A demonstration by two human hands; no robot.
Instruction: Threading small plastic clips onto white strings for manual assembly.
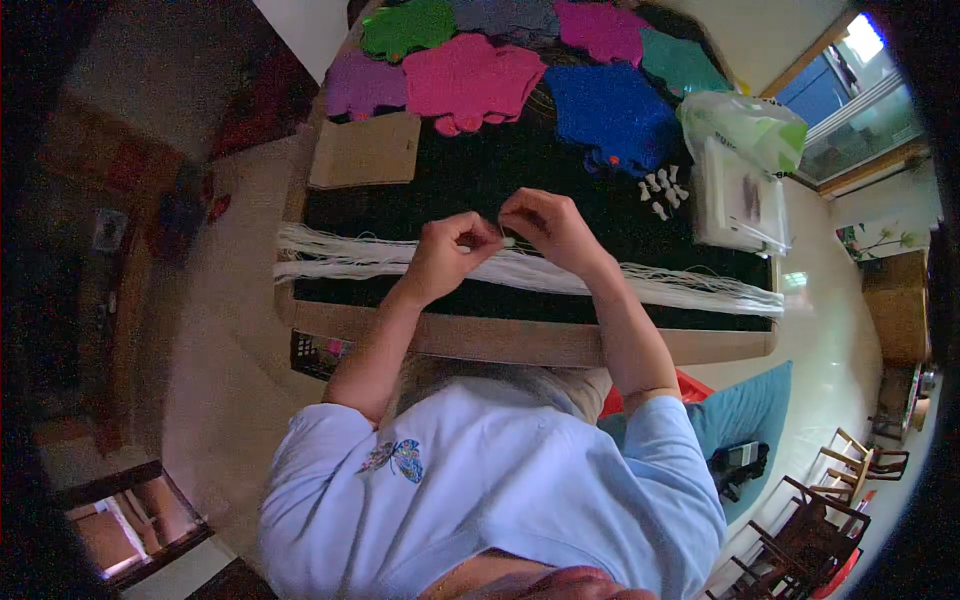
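My left hand and my right hand meet over a black-topped table. Between their pinched fingertips sits a small white bead with a thin white thread. Just below the hands a long bundle of white threads lies across the table from left to right. Several small white beads lie in a cluster to the right of my right hand.
Glittery foam cut-outs in pink, blue, purple and green cover the table's far side. A brown card lies far left. A clear plastic box and a white-green bag sit at the right. Wooden chairs stand lower right.
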